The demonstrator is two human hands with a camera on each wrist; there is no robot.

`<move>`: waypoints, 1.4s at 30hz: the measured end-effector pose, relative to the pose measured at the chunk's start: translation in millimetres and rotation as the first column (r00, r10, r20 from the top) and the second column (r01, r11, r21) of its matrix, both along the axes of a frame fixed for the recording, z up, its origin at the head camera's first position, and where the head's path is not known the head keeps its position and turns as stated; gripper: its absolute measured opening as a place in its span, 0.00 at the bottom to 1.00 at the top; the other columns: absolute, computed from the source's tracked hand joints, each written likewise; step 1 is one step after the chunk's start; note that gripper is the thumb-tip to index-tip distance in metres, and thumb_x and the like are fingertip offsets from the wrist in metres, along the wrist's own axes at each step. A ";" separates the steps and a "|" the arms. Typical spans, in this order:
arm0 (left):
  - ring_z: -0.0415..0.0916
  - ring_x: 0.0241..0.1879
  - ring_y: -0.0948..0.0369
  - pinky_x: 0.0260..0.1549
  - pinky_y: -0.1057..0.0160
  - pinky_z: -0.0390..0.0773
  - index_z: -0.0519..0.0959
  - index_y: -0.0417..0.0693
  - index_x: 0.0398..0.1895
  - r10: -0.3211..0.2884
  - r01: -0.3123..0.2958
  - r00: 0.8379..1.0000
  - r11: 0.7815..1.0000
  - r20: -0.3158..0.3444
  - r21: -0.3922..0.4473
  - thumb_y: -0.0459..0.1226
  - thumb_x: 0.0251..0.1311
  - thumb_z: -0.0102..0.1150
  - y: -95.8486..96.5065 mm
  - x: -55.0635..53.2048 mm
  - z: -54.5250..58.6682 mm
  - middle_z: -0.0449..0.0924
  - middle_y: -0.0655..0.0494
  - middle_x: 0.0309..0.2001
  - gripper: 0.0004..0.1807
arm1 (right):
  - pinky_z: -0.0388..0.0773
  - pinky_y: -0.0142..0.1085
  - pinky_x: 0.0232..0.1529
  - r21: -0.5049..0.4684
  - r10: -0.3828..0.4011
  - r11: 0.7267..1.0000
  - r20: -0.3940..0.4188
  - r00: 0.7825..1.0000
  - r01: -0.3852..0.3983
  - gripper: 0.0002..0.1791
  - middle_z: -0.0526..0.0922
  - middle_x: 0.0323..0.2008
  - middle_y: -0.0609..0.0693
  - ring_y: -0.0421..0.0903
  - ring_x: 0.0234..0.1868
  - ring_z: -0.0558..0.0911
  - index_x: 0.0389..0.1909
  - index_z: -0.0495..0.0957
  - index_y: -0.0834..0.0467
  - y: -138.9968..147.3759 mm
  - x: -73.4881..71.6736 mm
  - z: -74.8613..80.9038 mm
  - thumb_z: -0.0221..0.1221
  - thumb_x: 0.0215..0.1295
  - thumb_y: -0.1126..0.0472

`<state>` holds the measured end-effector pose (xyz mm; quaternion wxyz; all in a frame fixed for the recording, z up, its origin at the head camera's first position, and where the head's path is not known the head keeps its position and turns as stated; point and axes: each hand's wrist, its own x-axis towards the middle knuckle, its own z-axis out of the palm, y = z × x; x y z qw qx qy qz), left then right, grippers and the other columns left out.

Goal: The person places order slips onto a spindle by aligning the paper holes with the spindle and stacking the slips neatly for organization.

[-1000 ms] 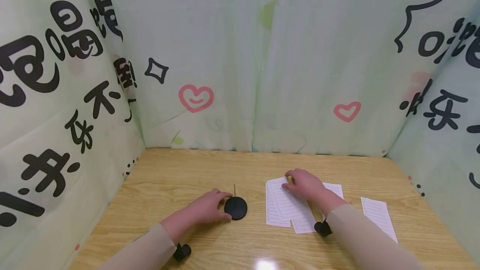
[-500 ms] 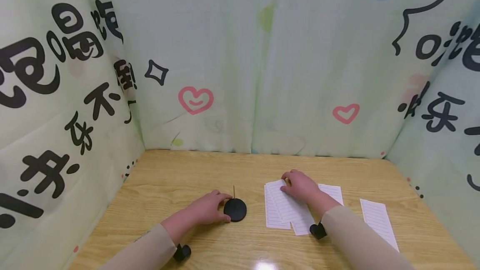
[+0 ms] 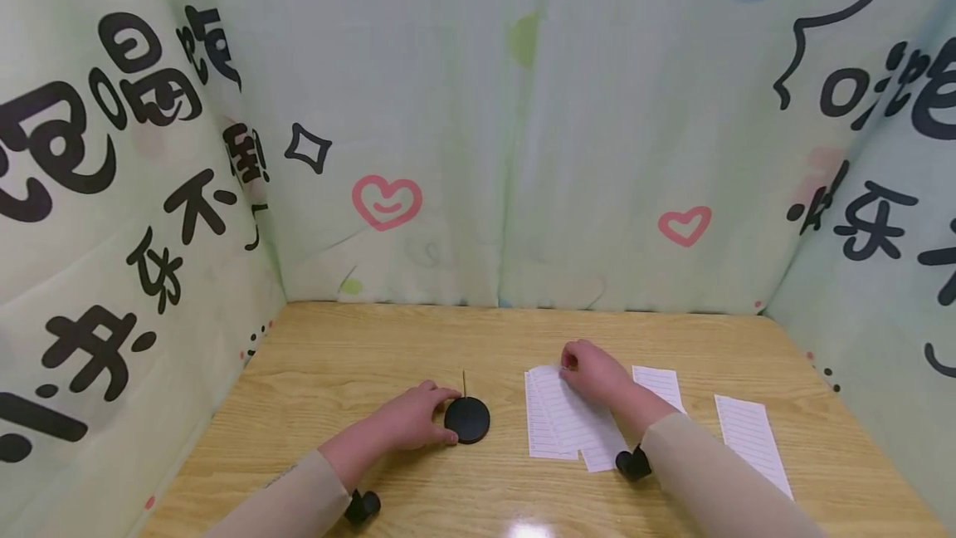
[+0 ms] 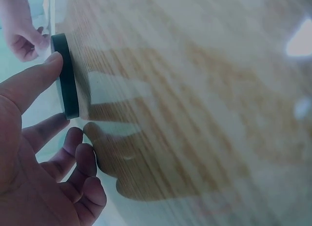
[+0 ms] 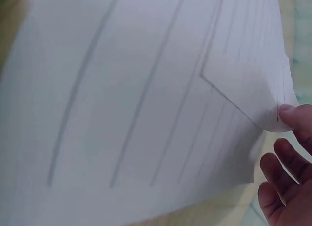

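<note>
A black disc-shaped base of a paper spike, its thin upright rod rising above it in the head view, rests on the wooden table. My left hand holds that base by its left edge; thumb and forefinger span the rim in the left wrist view, the other fingers curled beside it. To the right lie overlapping white lined paper sheets. My right hand pinches the far edge of the top sheet. Thumb and forefinger meet at the lifted, curling paper in the right wrist view.
Another lined sheet shows behind the right wrist, and a separate one lies farther right. Patterned curtains enclose the wooden table at the back and sides.
The right hand has drawn slightly left and its fingers have closed in on the top sheet's far edge. The left hand stays at the spike's base.
</note>
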<state>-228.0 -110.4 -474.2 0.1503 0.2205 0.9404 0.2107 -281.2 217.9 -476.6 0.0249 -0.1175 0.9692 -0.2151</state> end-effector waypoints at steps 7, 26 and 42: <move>0.74 0.48 0.55 0.50 0.51 0.74 0.73 0.55 0.66 0.000 0.000 1.000 1.000 0.004 -0.006 0.52 0.54 0.72 0.9 -0.6 -1.2 0.72 0.55 0.47 0.36 | 0.69 0.39 0.34 -0.153 -0.038 0.987 0.029 0.999 0.042 0.06 0.75 0.30 0.48 0.45 0.31 0.72 0.33 0.74 0.55 5.5 7.2 13.1 0.63 0.66 0.63; 0.75 0.49 0.54 0.50 0.49 0.74 0.73 0.54 0.66 -0.006 0.006 1.000 1.000 0.016 0.022 0.50 0.55 0.72 0.6 0.9 -0.5 0.72 0.54 0.48 0.35 | 0.75 0.40 0.36 -0.572 0.023 0.820 0.041 0.999 0.005 0.07 0.78 0.32 0.52 0.53 0.36 0.75 0.41 0.76 0.60 4.2 49.5 57.1 0.61 0.70 0.60; 0.75 0.49 0.53 0.50 0.50 0.74 0.72 0.50 0.67 -0.005 0.006 0.999 1.000 -0.047 0.023 0.50 0.59 0.68 -4.8 4.0 -2.3 0.74 0.54 0.47 0.34 | 0.75 0.35 0.36 -0.633 0.067 0.774 0.043 0.997 -0.025 0.08 0.78 0.34 0.53 0.52 0.36 0.76 0.42 0.76 0.62 -20.8 61.2 66.4 0.62 0.68 0.62</move>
